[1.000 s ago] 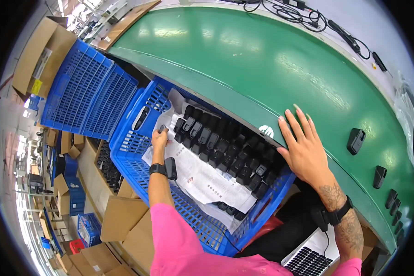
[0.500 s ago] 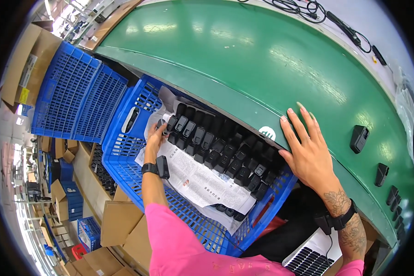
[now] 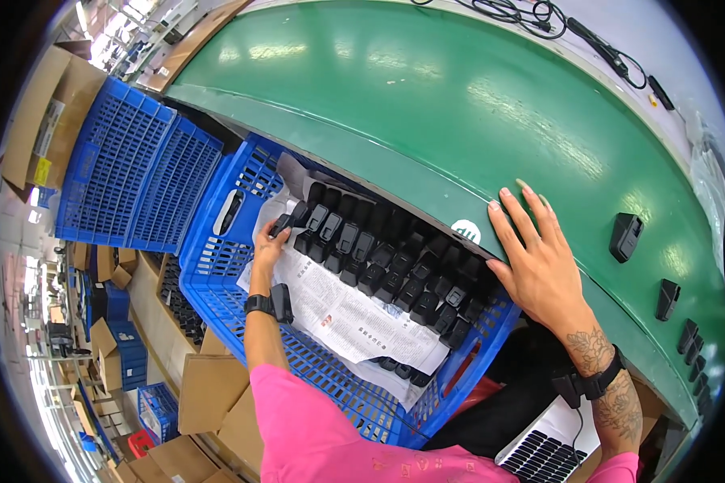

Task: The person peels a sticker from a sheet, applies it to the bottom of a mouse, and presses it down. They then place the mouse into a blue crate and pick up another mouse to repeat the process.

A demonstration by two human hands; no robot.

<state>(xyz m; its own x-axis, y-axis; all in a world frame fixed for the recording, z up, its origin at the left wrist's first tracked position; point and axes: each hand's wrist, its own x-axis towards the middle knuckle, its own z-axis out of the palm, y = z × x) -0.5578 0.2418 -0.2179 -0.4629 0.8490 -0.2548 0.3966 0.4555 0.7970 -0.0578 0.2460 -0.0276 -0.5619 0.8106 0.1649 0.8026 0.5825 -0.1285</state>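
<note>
Over the left end of a blue plastic crate [image 3: 205,278], my left hand [image 3: 267,245] is closed on a small black plastic device [image 3: 281,224]. Beside it, several similar black devices [image 3: 348,239] stand in close rows on sheets of newspaper [image 3: 342,310] that line the crate. My right hand [image 3: 540,270] lies flat with fingers spread on the near edge of the green bench [image 3: 427,105], close to a round white sticker [image 3: 466,232]. It holds nothing. Each wrist wears a black strap with a small black unit.
More black devices [image 3: 626,237] lie in a line along the bench's right side. Black cables [image 3: 532,20] run along its far edge. Stacked blue crates [image 3: 113,169] and open cardboard boxes [image 3: 209,390] stand at my left. A white keyboard-like panel [image 3: 544,443] sits near my lap.
The device in my left hand has come down slightly and tilted over, and that hand has drawn back a little toward me. My right hand stays on the bench edge.
</note>
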